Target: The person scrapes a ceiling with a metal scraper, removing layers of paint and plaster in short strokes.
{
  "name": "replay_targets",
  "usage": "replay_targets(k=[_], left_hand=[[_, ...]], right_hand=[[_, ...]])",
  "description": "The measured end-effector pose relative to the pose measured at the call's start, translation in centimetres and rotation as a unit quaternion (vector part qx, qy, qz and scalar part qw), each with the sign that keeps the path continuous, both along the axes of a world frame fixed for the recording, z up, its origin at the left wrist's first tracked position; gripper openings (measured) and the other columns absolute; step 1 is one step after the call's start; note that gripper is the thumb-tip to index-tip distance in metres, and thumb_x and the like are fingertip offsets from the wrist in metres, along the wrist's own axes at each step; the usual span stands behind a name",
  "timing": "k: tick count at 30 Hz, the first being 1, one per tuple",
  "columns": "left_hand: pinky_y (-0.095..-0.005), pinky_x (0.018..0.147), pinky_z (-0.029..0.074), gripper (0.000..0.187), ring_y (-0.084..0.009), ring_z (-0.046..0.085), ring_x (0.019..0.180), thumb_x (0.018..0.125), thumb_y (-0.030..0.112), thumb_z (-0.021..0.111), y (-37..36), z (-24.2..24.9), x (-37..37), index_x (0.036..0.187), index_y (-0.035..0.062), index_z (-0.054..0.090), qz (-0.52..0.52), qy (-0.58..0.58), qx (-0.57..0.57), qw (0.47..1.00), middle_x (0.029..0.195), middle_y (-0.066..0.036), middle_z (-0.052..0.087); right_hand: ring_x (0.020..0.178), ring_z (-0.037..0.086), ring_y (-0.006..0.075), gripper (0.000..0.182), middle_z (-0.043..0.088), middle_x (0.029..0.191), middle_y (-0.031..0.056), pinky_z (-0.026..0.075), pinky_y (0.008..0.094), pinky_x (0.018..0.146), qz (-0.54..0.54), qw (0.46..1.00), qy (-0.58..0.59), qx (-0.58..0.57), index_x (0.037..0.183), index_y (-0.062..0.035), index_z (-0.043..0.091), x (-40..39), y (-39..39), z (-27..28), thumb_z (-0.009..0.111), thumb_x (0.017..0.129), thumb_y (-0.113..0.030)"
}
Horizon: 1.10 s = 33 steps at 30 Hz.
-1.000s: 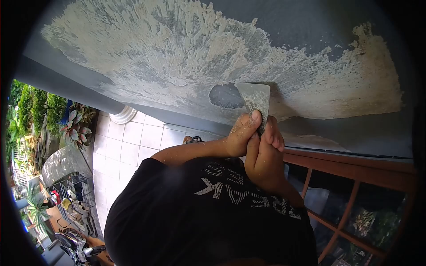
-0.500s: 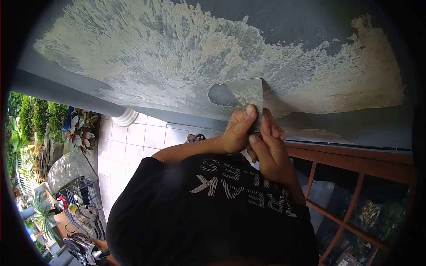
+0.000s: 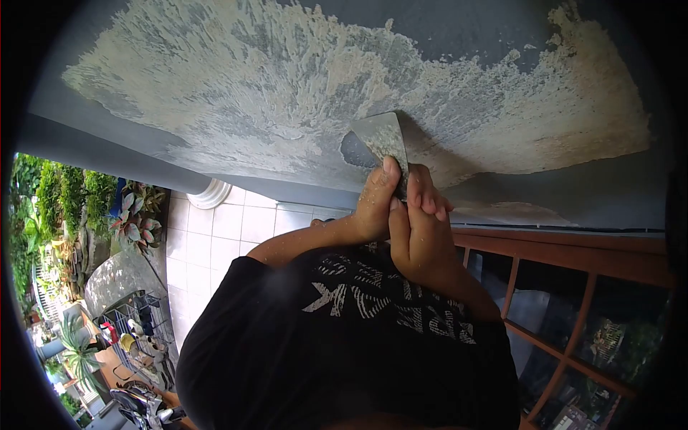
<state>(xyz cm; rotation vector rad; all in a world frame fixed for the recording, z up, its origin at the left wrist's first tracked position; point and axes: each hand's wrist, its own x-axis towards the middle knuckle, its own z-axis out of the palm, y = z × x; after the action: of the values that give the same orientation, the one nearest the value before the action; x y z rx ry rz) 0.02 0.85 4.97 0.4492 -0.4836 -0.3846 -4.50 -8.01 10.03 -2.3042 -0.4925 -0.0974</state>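
Note:
A putty knife with a wide, dusty metal blade (image 3: 385, 132) is pressed against the scraped wall surface (image 3: 287, 107). My left hand (image 3: 375, 203) is closed on it, the thumb lying flat on the blade near its base. Close beside it, my right hand (image 3: 426, 240) is closed around the handle end, which the fingers hide. The fingers of both hands overlap there. Crumbs of plaster cling to my left hand and forearm. Left of the blade is a smooth dark grey spot (image 3: 355, 151) within the rough, pale patch.
Intact grey paint borders the patch. At the right stands a brown-framed window (image 3: 552, 308). White floor tiles (image 3: 208, 244), a column base (image 3: 210, 193), plants (image 3: 132, 215) and a wire rack (image 3: 136, 330) with items are to the left.
The blade and both hands have shifted left and slightly up across the wall. The blade is more tilted and covers a different part of the dark spot. The view has shifted slightly.

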Motion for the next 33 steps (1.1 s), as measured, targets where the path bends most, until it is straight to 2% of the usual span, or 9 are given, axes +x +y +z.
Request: replay_targets(k=[5, 6, 10, 13, 20, 26, 29, 33], left_hand=[[-0.0431, 0.086, 0.045, 0.056, -0.0225, 0.056, 0.070, 0.093, 0.052, 0.021, -0.5, 0.5, -0.6, 0.066, 0.0096, 0.045, -0.073, -0.015, 0.007, 0.997, 0.068, -0.005, 0.047], [-0.0430, 0.086, 0.044, 0.056, -0.0223, 0.056, 0.070, 0.093, 0.053, 0.022, -0.5, 0.5, -0.5, 0.066, 0.0096, 0.046, -0.075, -0.013, 0.006, 0.997, 0.068, -0.005, 0.048], [-0.0431, 0.086, 0.045, 0.054, -0.0224, 0.056, 0.071, 0.094, 0.051, 0.024, 0.0, 0.3, -0.7, 0.067, 0.0090, 0.046, -0.076, 0.008, -0.036, 0.996, 0.068, -0.006, 0.048], [-0.0435, 0.086, 0.045, 0.054, -0.0223, 0.056, 0.071, 0.094, 0.049, 0.023, -0.5, 0.3, -0.6, 0.068, 0.0082, 0.045, -0.057, 0.002, -0.016, 0.998, 0.068, -0.006, 0.048], [-0.0447, 0.086, 0.045, 0.055, -0.0231, 0.057, 0.071, 0.095, 0.048, 0.020, -0.1, 0.5, -0.7, 0.069, 0.0070, 0.045, -0.031, -0.005, 0.030, 0.999, 0.068, -0.008, 0.048], [-0.0450, 0.086, 0.045, 0.054, -0.0232, 0.057, 0.072, 0.095, 0.047, 0.021, -0.7, 0.6, -1.0, 0.069, 0.0072, 0.045, -0.060, 0.011, -0.018, 0.998, 0.069, -0.008, 0.048], [-0.0446, 0.085, 0.045, 0.053, -0.0230, 0.057, 0.073, 0.095, 0.047, 0.020, -0.5, 0.5, -0.9, 0.069, 0.0075, 0.045, -0.047, 0.004, 0.005, 0.999, 0.069, -0.008, 0.048], [-0.0442, 0.085, 0.045, 0.052, -0.0231, 0.056, 0.072, 0.095, 0.046, 0.022, -0.9, 0.2, -1.0, 0.069, 0.0074, 0.045, -0.040, 0.037, -0.020, 0.998, 0.069, -0.007, 0.048]], right_hand=[[0.083, 0.058, 0.0330, 0.029, 0.054, 0.090, 0.0227, 0.045, 0.0405, 0.069, -0.043, 0.999, -0.010, -0.030, 0.107, 0.0098, 0.048, -1.7, -0.5, 0.1, 0.045, 0.085, -0.008], [0.082, 0.058, 0.0323, 0.032, 0.053, 0.092, 0.0232, 0.045, 0.0405, 0.068, -0.033, 0.999, -0.011, -0.036, 0.110, 0.0111, 0.045, -1.5, -0.6, 0.1, 0.046, 0.085, -0.008], [0.082, 0.058, 0.0315, 0.038, 0.053, 0.093, 0.0236, 0.045, 0.0389, 0.070, -0.038, 0.997, -0.038, -0.055, 0.116, 0.0129, 0.040, -1.4, 0.6, 0.7, 0.045, 0.085, -0.008], [0.084, 0.057, 0.0321, 0.037, 0.052, 0.093, 0.0240, 0.044, 0.0386, 0.072, -0.029, 0.999, 0.006, -0.017, 0.116, 0.0127, 0.040, -1.5, -0.3, 0.3, 0.044, 0.085, -0.007], [0.086, 0.057, 0.0321, 0.035, 0.052, 0.094, 0.0235, 0.044, 0.0383, 0.074, -0.048, 0.999, -0.010, 0.004, 0.116, 0.0118, 0.042, -1.4, 0.3, 0.4, 0.043, 0.086, -0.007], [0.086, 0.057, 0.0317, 0.033, 0.052, 0.093, 0.0232, 0.044, 0.0382, 0.074, -0.040, 0.999, -0.027, 0.009, 0.114, 0.0118, 0.043, -1.9, -0.3, 0.4, 0.043, 0.086, -0.006], [0.086, 0.057, 0.0318, 0.033, 0.053, 0.092, 0.0230, 0.043, 0.0388, 0.075, -0.057, 0.997, -0.048, -0.008, 0.113, 0.0117, 0.044, -1.6, -0.1, 0.0, 0.043, 0.086, -0.007], [0.086, 0.056, 0.0332, 0.034, 0.053, 0.092, 0.0235, 0.043, 0.0397, 0.075, -0.048, 0.999, -0.021, 0.010, 0.115, 0.0109, 0.044, -1.1, -0.3, -0.4, 0.043, 0.086, -0.007]])
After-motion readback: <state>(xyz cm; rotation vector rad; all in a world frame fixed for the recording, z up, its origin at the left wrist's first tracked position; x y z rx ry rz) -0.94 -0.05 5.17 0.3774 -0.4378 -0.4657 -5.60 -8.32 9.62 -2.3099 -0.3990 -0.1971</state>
